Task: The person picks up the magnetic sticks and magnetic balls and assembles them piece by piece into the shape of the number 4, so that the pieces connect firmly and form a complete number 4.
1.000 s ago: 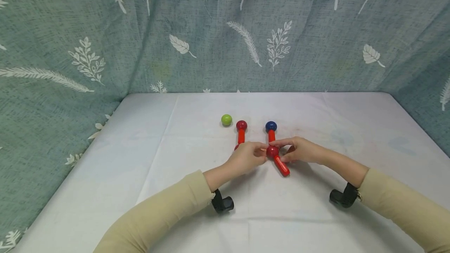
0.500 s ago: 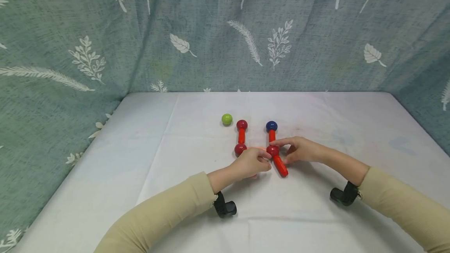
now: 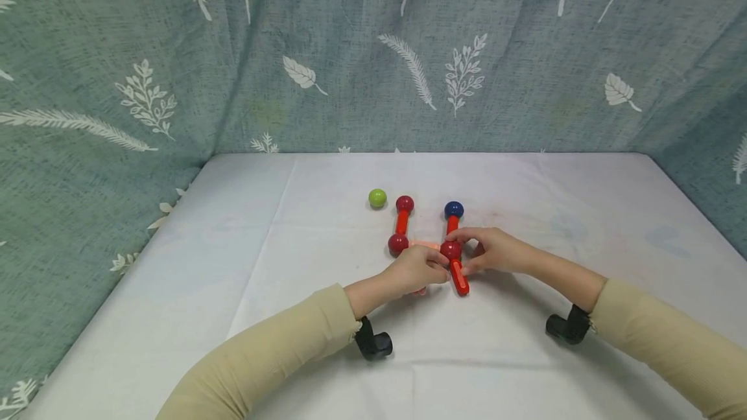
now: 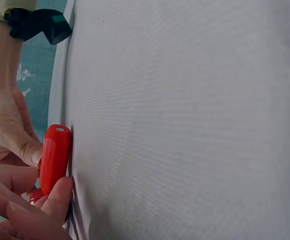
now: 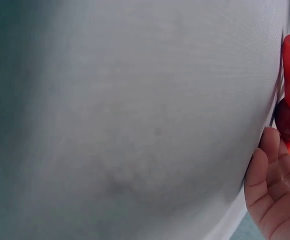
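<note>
A frame of magnetic rods and balls lies on the table between both hands. My left hand (image 3: 413,271) pinches at the right-hand red ball (image 3: 450,249) from its left. From the other side my right hand (image 3: 496,250) grips this joint, its forefinger by the ball and its thumb on the near red magnetic rod (image 3: 460,280). That rod (image 4: 55,157) stands between fingertips in the left wrist view. Beyond the joint, another red rod (image 3: 452,224) leads to a blue ball (image 3: 454,210). A pink rod (image 3: 425,245) reaches the left-hand red ball (image 3: 399,244); my left hand partly hides it.
A loose green ball (image 3: 377,198) lies at the back left, beside the far red ball (image 3: 404,204) on its red rod (image 3: 402,223). Under my left hand a pink end (image 3: 420,291) shows. White cloth (image 3: 496,368) covers the table; a patterned curtain (image 3: 350,115) hangs behind.
The near red rod has swung left at its free end, now pointing almost straight toward me. My left hand has shifted slightly right and nearer, uncovering the left-hand red ball and the pink rod.
</note>
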The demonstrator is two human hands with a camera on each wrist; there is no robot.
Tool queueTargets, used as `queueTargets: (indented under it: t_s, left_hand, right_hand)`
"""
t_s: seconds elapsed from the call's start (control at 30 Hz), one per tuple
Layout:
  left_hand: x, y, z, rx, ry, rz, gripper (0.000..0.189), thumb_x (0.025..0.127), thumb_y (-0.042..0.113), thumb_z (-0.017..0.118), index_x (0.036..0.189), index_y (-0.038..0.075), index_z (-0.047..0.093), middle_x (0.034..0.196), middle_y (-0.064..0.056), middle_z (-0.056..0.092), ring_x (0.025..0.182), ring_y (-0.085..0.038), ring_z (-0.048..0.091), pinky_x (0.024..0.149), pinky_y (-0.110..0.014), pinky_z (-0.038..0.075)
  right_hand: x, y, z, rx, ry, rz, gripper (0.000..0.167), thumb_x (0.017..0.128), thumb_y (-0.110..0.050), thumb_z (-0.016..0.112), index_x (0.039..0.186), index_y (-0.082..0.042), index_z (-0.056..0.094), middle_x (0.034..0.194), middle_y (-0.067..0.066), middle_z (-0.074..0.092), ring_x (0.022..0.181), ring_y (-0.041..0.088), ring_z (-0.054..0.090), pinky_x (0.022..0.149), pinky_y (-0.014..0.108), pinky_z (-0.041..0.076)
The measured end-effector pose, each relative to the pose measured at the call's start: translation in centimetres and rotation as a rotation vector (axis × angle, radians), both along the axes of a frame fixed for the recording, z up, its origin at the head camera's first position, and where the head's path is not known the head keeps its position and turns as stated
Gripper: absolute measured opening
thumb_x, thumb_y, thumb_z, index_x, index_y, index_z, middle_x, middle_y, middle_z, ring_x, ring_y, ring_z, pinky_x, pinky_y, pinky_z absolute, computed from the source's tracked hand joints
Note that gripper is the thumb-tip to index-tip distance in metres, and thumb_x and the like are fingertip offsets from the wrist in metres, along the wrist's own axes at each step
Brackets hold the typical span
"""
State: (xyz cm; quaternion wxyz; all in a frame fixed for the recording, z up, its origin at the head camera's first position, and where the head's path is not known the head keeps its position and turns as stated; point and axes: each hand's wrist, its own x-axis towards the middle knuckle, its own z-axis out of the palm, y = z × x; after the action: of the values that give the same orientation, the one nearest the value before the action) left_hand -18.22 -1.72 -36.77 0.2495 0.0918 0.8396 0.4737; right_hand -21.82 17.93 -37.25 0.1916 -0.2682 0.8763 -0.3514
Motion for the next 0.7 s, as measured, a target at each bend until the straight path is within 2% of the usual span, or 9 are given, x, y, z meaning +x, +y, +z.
queueTargets:
  t_s: [0.17, 0.3, 0.47, 0.6, 0.7]
  left_hand:
    - [0.0, 0.0, 0.0, -0.016, -0.007, -0.003, 0.023, 0.081, 0.011, 0.067, 0.102, 0.002, 0.066, 0.069, 0.000, 0.061, 0.037, -0.010, 0.034, 0.038, -0.019, 0.029]
    - [0.0, 0.3, -0.1, -0.068, 0.017, -0.025, 0.014, 0.080, 0.020, 0.070, 0.081, 0.006, 0.069, 0.059, 0.000, 0.056, 0.039, -0.010, 0.032, 0.040, -0.020, 0.025]
    - [0.2, 0.4, -0.2, -0.148, 0.115, -0.053, 0.029, 0.077, 0.028, 0.074, 0.060, 0.009, 0.060, 0.050, 0.001, 0.048, 0.045, -0.010, 0.036, 0.043, -0.020, 0.025]
    - [0.3, 0.5, -0.3, -0.222, 0.211, -0.070, 0.040, 0.074, 0.032, 0.075, 0.052, 0.010, 0.050, 0.043, 0.003, 0.037, 0.041, -0.010, 0.034, 0.041, -0.020, 0.022]
    - [0.3, 0.6, -0.2, -0.260, 0.253, -0.077, 0.043, 0.074, 0.032, 0.075, 0.050, 0.011, 0.046, 0.042, 0.004, 0.034, 0.038, -0.009, 0.031, 0.039, -0.019, 0.019]
  right_hand:
    - [0.0, -0.2, 0.0, 0.001, 0.041, 0.021, 0.057, 0.072, -0.013, 0.077, 0.122, -0.004, 0.052, 0.110, 0.014, 0.056, 0.063, 0.013, 0.046, 0.061, 0.026, 0.044]
    - [0.1, -0.3, -0.1, -0.008, 0.061, 0.036, 0.056, 0.072, -0.012, 0.077, 0.122, -0.003, 0.052, 0.106, 0.012, 0.056, 0.065, 0.014, 0.045, 0.061, 0.025, 0.043]
    - [0.1, -0.7, -0.2, -0.017, 0.081, 0.035, 0.054, 0.072, -0.013, 0.077, 0.120, -0.005, 0.053, 0.100, 0.009, 0.056, 0.069, 0.015, 0.046, 0.062, 0.024, 0.043]
    - [0.3, -1.2, -0.1, 0.000, 0.095, 0.006, 0.051, 0.073, -0.014, 0.076, 0.118, -0.007, 0.054, 0.094, 0.007, 0.057, 0.073, 0.016, 0.049, 0.063, 0.025, 0.045]
    - [0.4, -1.4, 0.0, 0.010, 0.121, -0.011, 0.045, 0.075, -0.013, 0.074, 0.115, -0.006, 0.055, 0.088, 0.006, 0.059, 0.073, 0.016, 0.051, 0.063, 0.025, 0.046]
